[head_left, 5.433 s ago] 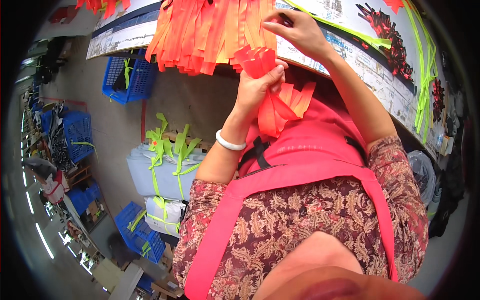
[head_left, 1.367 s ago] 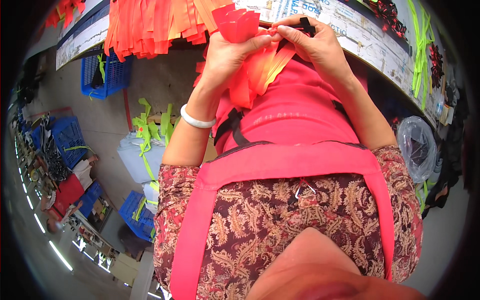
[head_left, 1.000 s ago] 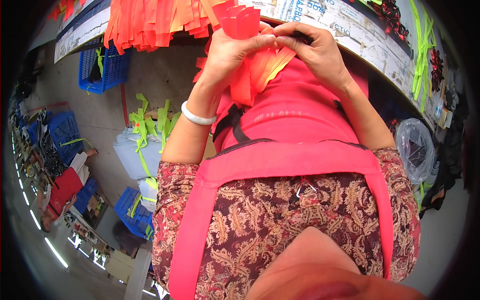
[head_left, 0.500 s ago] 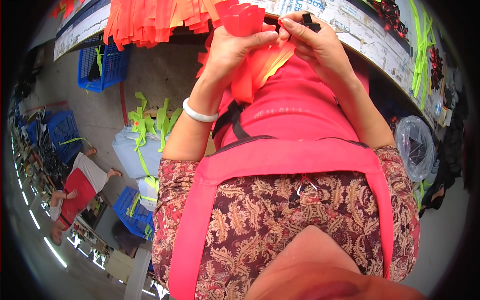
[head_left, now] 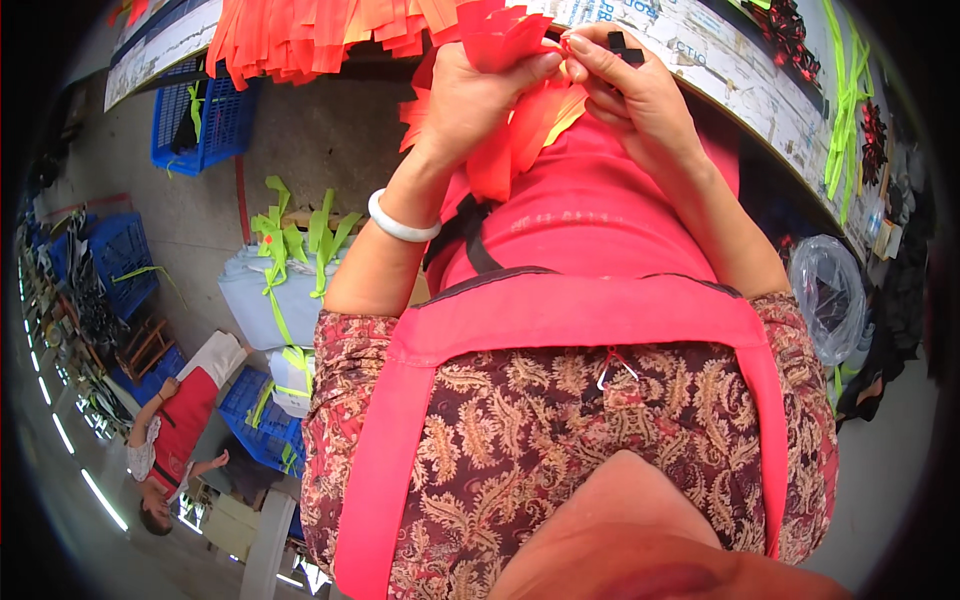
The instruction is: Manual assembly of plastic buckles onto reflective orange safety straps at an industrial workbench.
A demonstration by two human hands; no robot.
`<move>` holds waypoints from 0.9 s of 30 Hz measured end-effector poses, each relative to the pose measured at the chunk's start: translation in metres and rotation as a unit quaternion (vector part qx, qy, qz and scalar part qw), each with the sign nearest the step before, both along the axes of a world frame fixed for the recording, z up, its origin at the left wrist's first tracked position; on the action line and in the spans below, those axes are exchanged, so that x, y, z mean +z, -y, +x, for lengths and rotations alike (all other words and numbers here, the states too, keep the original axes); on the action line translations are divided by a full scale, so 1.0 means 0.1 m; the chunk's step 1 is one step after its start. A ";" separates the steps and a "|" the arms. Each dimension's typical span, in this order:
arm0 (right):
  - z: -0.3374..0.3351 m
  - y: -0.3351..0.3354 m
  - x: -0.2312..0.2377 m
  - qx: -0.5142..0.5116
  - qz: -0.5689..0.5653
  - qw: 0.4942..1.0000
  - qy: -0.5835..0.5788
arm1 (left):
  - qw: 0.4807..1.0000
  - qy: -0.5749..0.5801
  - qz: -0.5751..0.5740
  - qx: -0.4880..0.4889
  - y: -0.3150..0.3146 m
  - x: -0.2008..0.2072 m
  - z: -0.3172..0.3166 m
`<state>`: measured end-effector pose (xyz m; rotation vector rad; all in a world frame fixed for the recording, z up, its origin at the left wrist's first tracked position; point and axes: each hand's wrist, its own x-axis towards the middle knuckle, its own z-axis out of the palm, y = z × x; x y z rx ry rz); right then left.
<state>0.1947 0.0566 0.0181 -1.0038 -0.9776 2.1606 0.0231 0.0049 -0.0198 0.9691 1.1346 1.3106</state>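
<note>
My left hand (head_left: pixel 470 105) is closed around a bundle of red-orange fabric strips (head_left: pixel 503 42), with its thumb pointing across to the right. The lower ends of the bundle fan out below that hand, over my red apron (head_left: pixel 600 215). Close beside the left thumb, my right hand (head_left: pixel 640 95) pinches with thumb and forefinger at the bundle's edge. What lies between those fingertips is too small to make out. A small black piece (head_left: pixel 626 48) sits on a finger of the right hand.
Many orange strips (head_left: pixel 290 40) hang over the edge of the worktable (head_left: pixel 730 75) ahead. Yellow-green strips (head_left: pixel 843 120) lie at its right. Blue crates (head_left: pixel 205 130) and tied grey bundles (head_left: pixel 245 295) stand on the left floor. A person in a red apron (head_left: pixel 190 410) is behind them.
My left hand and the bundle have shifted slightly right, toward the right hand, and the bundle's lower ends spread differently. The person at left has moved lower and rightward in the view.
</note>
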 end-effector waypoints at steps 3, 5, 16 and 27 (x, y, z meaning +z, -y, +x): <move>-0.01 0.02 -0.04 -0.005 0.037 0.999 0.024 | 0.999 -0.019 0.014 0.022 0.00 0.05 0.04; -0.02 0.03 -0.05 -0.004 0.049 0.998 0.036 | 0.999 -0.021 0.041 0.028 0.01 0.08 0.05; -0.03 0.15 -0.04 -0.012 0.114 0.990 0.077 | 0.996 -0.052 0.068 0.017 0.02 0.03 0.02; 0.06 -0.06 -0.10 -0.001 0.073 0.994 0.086 | 0.994 0.016 0.105 0.021 -0.10 0.15 -0.03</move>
